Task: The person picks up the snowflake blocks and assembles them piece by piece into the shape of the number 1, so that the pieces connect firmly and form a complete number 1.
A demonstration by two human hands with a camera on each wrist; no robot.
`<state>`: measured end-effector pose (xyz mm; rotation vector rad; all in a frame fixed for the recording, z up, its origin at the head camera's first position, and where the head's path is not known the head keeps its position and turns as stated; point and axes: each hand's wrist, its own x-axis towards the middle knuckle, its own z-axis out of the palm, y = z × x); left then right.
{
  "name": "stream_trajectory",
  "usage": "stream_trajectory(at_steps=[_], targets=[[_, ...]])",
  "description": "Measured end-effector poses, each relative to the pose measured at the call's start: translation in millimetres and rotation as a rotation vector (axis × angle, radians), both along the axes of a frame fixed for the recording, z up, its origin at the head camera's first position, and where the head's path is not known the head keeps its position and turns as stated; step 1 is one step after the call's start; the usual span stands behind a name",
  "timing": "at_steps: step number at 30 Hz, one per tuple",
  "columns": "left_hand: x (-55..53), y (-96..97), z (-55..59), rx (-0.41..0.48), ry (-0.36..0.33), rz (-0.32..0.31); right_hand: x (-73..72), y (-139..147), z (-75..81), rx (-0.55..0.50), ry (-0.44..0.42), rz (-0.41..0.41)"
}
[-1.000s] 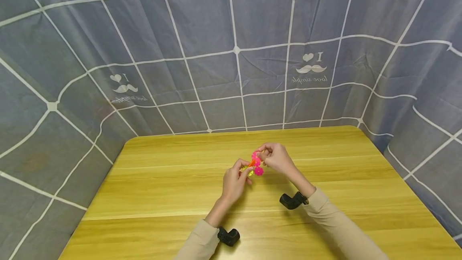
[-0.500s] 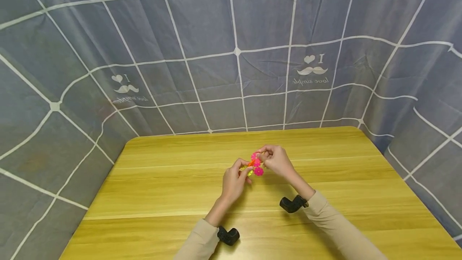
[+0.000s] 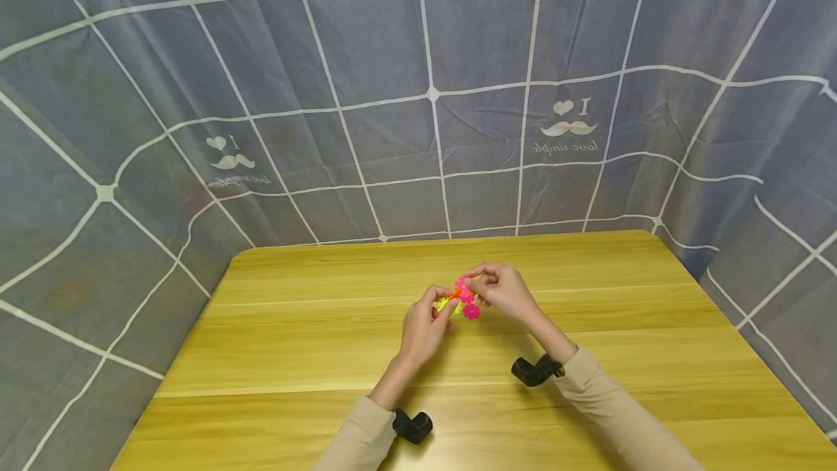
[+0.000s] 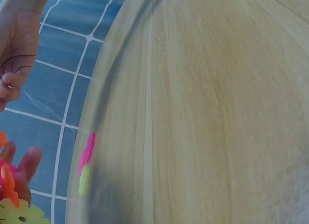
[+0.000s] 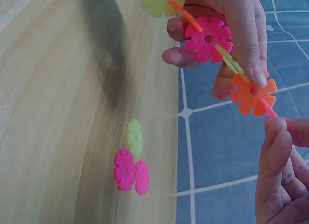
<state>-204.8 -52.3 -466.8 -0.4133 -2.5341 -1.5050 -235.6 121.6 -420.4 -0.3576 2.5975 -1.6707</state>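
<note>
My left hand (image 3: pixel 421 329) holds a chain of slotted flower-shaped discs above the table. In the right wrist view its thumb presses on an orange disc (image 5: pixel 244 99), joined through a yellow disc edge-on to a pink disc (image 5: pixel 208 39). Beyond these hang another orange disc (image 5: pixel 185 15) and a yellow disc (image 5: pixel 163 3). My right hand (image 3: pixel 506 293) pinches a pink disc (image 5: pixel 268 108) whose edge meets the slotted rim of the orange one; how deep it sits cannot be told. The right hand's fingers cover most of that pink disc.
Loose on the wooden table (image 3: pixel 294 355) lie two pink discs (image 5: pixel 124 170) and a yellow-green disc (image 5: pixel 135 138), close together beneath the hands. A grey curtain with white lines (image 3: pixel 386 137) surrounds the far side and both sides of the table.
Both hands stay nearly in place, with the pink disc against the orange one. More of the yellow discs shows by the left fingers. The head view has shifted slightly.
</note>
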Motion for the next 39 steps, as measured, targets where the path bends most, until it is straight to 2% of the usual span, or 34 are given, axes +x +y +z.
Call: stream_trajectory(at_steps=[10,17,24,31,35,39], targets=[[-0.8,1.1,2.4,-0.101,0.111,0.131,2.2,0.1,-3.8,-0.017,0.026,-0.017],[-0.3,0.3,4.4,-0.189,0.126,0.145,3.0,-1.2,-5.7,-0.055,0.012,-0.015],[-2.0,0.4,0.2,-0.143,0.162,0.131,3.6,-2.3,-5.1,-0.048,-0.016,-0.015],[-4.3,-1.7,-2.2,-0.095,0.191,0.165,2.1,-2.2,-7.6,-0.056,-0.013,-0.025],[-5.2,-4.0,-1.7,-0.069,0.184,0.180,-2.2,1.0,-15.1,0.005,-0.011,-0.046],[-5.5,-5.8,-0.7,-0.036,0.143,0.169,-7.9,3.9,-26.7,0.146,-0.039,-0.046]])
